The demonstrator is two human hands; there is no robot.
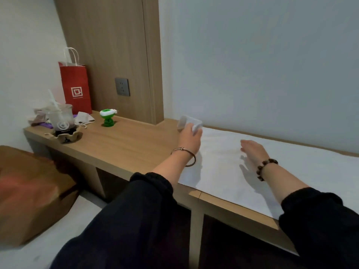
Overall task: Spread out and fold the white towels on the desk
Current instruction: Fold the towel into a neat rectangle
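Our black sleeves (136, 220) fill the bottom of the head view, both arms reaching out over the wooden desk (126, 138). On the desk's right part the white towel (223, 171) lies spread flat, running off the right edge of the view. Our left hand (189, 137), a metal bangle (184, 156) on its wrist, grips the towel's far left corner, which stands raised and blurred above the desk. Our right hand (252, 148), wearing a bead bracelet (266, 168), is open with fingers stretched low over the middle of the towel; we cannot tell whether it touches. The hands are apart. Far left on the desk stand a red paper bag (75, 88), a plastic cup (61, 117) and a green figure (107, 118).
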